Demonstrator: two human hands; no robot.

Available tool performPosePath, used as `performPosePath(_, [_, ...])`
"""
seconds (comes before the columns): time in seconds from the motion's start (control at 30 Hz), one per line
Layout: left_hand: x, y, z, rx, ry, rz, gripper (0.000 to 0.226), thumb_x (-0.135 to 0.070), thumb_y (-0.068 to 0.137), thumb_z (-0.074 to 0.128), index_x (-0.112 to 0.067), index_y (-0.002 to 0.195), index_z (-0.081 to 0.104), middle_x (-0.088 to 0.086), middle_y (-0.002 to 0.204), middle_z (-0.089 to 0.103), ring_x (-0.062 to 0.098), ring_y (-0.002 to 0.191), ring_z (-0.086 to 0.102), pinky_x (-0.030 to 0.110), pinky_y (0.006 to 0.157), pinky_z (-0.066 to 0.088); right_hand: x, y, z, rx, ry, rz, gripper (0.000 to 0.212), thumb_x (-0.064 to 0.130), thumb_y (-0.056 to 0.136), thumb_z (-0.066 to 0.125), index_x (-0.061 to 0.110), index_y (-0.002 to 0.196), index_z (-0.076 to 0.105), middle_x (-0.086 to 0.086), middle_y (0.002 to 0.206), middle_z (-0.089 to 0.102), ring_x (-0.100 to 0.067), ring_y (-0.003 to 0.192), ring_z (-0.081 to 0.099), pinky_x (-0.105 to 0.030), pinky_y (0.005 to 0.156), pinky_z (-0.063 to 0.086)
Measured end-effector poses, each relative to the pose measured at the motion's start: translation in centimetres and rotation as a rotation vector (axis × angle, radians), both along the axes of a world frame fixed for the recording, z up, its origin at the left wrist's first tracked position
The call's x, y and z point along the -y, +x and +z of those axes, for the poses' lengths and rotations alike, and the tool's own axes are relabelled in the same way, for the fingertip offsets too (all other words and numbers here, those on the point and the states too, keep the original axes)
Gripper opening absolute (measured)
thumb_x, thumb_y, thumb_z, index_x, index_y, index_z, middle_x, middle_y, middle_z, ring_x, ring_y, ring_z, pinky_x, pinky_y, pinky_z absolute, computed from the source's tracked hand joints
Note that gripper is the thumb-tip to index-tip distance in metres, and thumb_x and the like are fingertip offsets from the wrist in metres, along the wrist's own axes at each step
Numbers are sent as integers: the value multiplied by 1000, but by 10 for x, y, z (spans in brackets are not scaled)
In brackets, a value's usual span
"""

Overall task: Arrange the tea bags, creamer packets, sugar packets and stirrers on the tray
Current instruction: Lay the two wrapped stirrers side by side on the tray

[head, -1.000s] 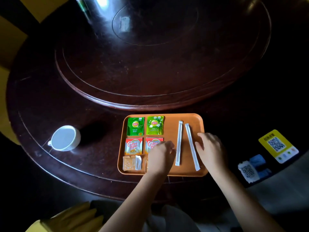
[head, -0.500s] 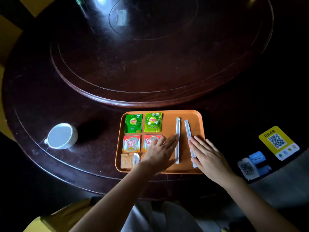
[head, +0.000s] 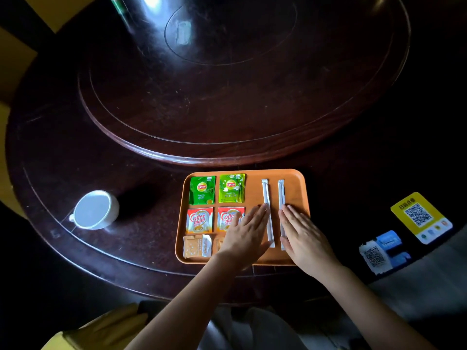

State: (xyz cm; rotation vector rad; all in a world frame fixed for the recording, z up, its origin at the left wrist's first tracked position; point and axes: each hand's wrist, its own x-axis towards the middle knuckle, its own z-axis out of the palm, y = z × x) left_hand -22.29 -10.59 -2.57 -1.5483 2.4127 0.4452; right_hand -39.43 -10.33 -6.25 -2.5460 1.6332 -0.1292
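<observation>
An orange tray (head: 295,188) lies near the table's front edge. Two green tea bags (head: 202,190) (head: 231,188) fill its back left. Below them sit two red creamer packets (head: 199,220) (head: 227,218), the right one partly under my left hand (head: 249,232). A brown sugar packet (head: 197,246) lies at the front left; a second one is mostly hidden by that hand. Two white wrapped stirrers (head: 266,198) (head: 281,195) lie side by side. My left hand rests flat against the left stirrer, my right hand (head: 303,236) flat against the right one. Both hands hold nothing.
A white cup (head: 94,209) stands on the dark round table to the tray's left. A raised turntable (head: 227,84) fills the table's middle behind the tray. A yellow QR card (head: 420,217) and a blue-and-white QR sticker (head: 384,251) lie to the right.
Both hands have flattened and slid forward along the stirrers, which now lie straighter and more parallel. The left hand left the sugar packet area.
</observation>
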Motion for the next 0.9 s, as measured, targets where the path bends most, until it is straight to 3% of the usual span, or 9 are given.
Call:
performPosePath(0.13, [0,-1,-4,-4,10,17,72,-47,97,29,-14,146,-11,-4,143,-26,12,131,-25,39,115,-3,-1,-4,1,-17,-64,27,51,34,87,49,6,129,54,-10,134,55,-23,124,52,-39,102,35])
performPosePath(0.3, [1,-1,-7,-53,19,32,72,-45,96,33,-14,147,-8,-3,145,-22,12,133,-23,34,112,-8,3,-2,2,-15,-58,37,66,30,69,78,5,126,57,-12,132,57,-23,122,54,-39,101,33])
performPosePath(0.53, [1,-1,-7,-14,10,37,72,-46,96,33,-13,147,-6,-3,144,-23,14,132,-24,36,110,-11,4,-3,2,8,-78,47,68,32,68,79,6,127,56,-11,133,56,-23,123,53,-39,100,33])
performPosePath(0.9, [0,13,-3,5,-8,-18,71,-46,96,31,-18,136,-21,-3,145,-24,13,133,-25,37,109,-13,8,-15,5,14,-10,107,71,30,69,79,6,131,52,-10,137,54,-22,125,52,-41,99,43])
